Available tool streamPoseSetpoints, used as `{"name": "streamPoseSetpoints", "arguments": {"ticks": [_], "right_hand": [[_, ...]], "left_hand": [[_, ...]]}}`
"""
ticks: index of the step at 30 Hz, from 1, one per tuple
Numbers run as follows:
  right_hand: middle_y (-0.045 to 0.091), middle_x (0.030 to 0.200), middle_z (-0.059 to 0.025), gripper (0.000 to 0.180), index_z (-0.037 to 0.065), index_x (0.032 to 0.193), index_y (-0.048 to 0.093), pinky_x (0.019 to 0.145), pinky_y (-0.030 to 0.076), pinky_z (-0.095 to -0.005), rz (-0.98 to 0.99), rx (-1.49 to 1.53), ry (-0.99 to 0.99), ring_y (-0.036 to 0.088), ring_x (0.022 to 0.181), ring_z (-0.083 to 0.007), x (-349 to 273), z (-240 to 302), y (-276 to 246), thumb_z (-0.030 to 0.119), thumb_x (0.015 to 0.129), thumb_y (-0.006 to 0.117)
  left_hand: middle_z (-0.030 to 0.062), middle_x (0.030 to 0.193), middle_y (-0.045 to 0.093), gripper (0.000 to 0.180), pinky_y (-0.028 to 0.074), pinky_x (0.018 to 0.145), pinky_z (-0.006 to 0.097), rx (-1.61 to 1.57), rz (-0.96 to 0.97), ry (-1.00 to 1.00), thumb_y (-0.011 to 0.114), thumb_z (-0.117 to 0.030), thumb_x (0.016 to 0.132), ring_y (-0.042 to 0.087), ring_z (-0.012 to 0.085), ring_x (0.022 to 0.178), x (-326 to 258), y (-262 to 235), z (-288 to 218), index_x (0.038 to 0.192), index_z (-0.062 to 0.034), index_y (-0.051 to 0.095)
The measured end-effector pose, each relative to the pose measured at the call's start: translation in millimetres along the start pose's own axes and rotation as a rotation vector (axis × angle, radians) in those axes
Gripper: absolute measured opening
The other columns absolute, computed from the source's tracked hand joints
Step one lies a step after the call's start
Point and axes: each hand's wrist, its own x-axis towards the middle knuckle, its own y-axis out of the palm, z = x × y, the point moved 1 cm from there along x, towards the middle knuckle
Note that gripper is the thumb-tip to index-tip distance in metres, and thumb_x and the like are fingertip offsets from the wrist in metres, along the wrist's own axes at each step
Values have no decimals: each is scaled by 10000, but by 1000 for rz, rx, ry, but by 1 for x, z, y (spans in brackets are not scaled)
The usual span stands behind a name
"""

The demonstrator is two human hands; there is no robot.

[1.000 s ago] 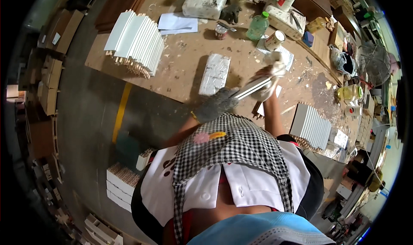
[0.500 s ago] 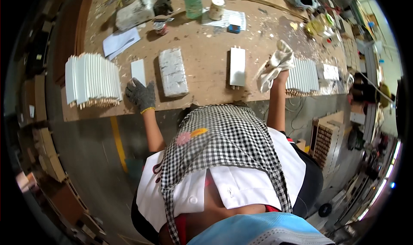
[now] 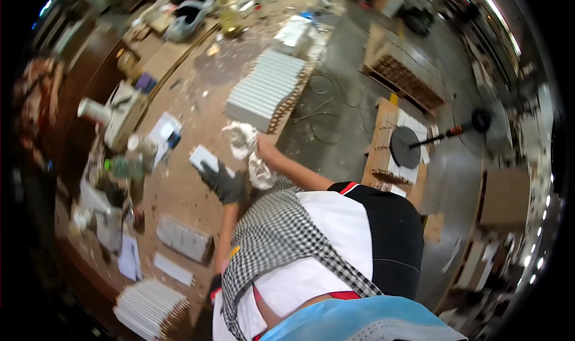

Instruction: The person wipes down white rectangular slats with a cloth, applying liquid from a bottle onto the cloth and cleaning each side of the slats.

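My left hand (image 3: 223, 184), in a dark grey knit glove, has its fingers closed over the near end of a small white slat (image 3: 205, 159) on the table. My right hand (image 3: 262, 145), bare, grips a crumpled white cloth (image 3: 241, 139) at the table's edge; part of the cloth hangs down. Just beyond the cloth lies a long stack of white slats (image 3: 266, 86) with wooden pegs at their ends. Another stack of pegged slats (image 3: 150, 308) sits at the lower left, beside a single white slat (image 3: 173, 269) and a whitish block (image 3: 184, 238).
On the workbench (image 3: 197, 77) stand a green-capped bottle (image 3: 124, 167), a yellowish jar (image 3: 228, 14), a paper sheet (image 3: 165, 134) and a wrapped white block (image 3: 293, 35). Right of it, on the floor, are pallets of stacked pieces (image 3: 407, 65), a round black disc (image 3: 405, 147) and loose cables (image 3: 323, 107).
The view has turned to the right. My left hand has moved from beside the left slat to the middle slat and closed on it. My right hand still holds the cloth.
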Motion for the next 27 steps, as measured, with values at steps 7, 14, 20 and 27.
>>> {"name": "streamPoseSetpoints", "arguments": {"ticks": [7, 14, 20, 27], "right_hand": [[676, 1049, -252, 480, -46, 1225, 574, 851, 486, -413, -70, -147, 106, 639, 947, -321, 11, -13, -18, 343, 1068, 341], [384, 1508, -245, 700, -9, 1496, 316, 1122, 313, -385, 256, -139, 207, 412, 1349, -323, 6, 55, 36, 523, 1041, 339], [361, 1528, -254, 871, 102, 1559, 241, 1147, 311, -440, 547, -391, 73, 370, 1398, -388, 33, 26, 98, 660, 937, 486], [684, 1102, -195, 467, 58, 1343, 562, 842, 529, -387, 575, -352, -42, 663, 1008, -296, 67, 29, 180, 303, 948, 606]], "left_hand": [[281, 1570, 226, 803, 298, 1133, 479, -506, 54, -109, 805, -284, 744, 276, 409, 1434, 12, -42, 35, 1415, -11, 459], [238, 1572, 262, 768, 390, 1083, 528, -66, -150, -420, 780, -212, 706, 301, 444, 1417, -62, -160, 54, 1406, -50, 510], [241, 1590, 237, 834, 177, 1179, 596, 208, -2, -344, 744, -347, 741, 178, 491, 1456, -138, -158, 110, 1485, -146, 425], [296, 1438, 416, 1004, 358, 1073, 566, 149, -436, -564, 854, -343, 667, 417, 487, 1302, -152, -140, 94, 1482, -36, 356]]}}
